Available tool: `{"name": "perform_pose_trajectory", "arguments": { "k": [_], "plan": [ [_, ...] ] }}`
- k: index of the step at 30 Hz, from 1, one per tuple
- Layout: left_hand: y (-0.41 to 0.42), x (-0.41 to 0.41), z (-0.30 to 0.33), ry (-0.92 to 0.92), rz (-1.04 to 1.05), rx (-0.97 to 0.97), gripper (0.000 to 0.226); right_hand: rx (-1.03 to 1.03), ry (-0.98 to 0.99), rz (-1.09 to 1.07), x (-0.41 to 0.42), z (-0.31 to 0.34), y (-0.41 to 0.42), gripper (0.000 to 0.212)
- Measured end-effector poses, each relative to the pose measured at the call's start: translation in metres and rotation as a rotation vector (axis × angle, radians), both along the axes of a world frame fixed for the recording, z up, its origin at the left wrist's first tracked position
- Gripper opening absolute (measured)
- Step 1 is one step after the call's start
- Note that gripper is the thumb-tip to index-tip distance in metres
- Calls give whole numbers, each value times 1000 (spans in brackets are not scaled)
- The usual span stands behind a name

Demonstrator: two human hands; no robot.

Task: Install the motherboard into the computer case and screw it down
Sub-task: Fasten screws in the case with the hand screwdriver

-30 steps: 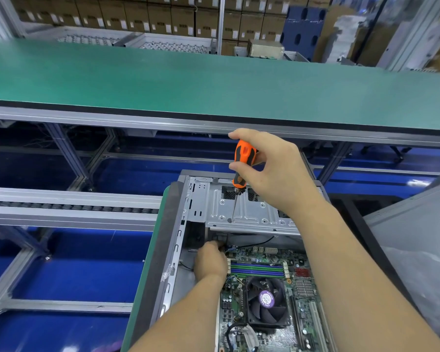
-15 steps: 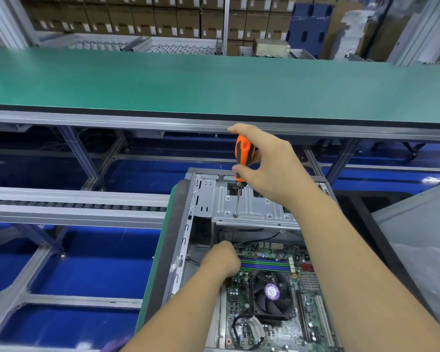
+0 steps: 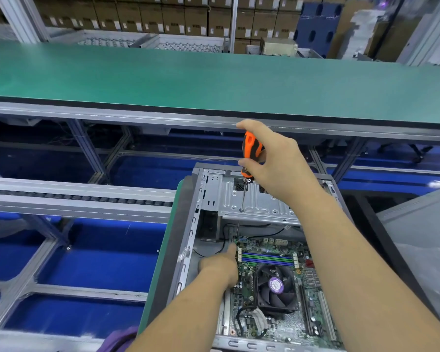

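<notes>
Green motherboard (image 3: pixel 272 288) seated in grey steel case (image 3: pixel 188 240); screwing step: right hand (image 3: pixel 277 163) fingers wrap orange-black screwdriver (image 3: pixel 250 153), left hand (image 3: pixel 220 266) forefinger extended at the board's far corner; next, seat the bit there.

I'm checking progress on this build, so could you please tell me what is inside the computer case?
Inside the computer case lies the motherboard with its fan. The left hand and forearm cover the board's left edge, so any screws there cannot be seen.
</notes>
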State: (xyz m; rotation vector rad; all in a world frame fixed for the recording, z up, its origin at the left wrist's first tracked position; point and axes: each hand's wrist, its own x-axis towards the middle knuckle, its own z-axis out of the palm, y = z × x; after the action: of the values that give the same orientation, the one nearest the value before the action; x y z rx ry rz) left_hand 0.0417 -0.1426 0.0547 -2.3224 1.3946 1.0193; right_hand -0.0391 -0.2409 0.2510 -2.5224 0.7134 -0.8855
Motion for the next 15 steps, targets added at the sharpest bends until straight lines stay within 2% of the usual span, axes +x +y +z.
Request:
{"name": "perform_pose_trajectory", "arguments": {
  "k": [6, 11, 15],
  "plan": [
    [2, -7, 2, 16, -1, -32, 89, 39, -89, 91, -3, 6, 1, 57],
    [1, -9, 4, -11, -15, -3, 82, -60, -120, -22, 2, 4, 1, 49],
    [0, -10, 4, -37, -30, -18, 75, 62, -136, 61, -3, 0, 4, 55]
  ]
}}
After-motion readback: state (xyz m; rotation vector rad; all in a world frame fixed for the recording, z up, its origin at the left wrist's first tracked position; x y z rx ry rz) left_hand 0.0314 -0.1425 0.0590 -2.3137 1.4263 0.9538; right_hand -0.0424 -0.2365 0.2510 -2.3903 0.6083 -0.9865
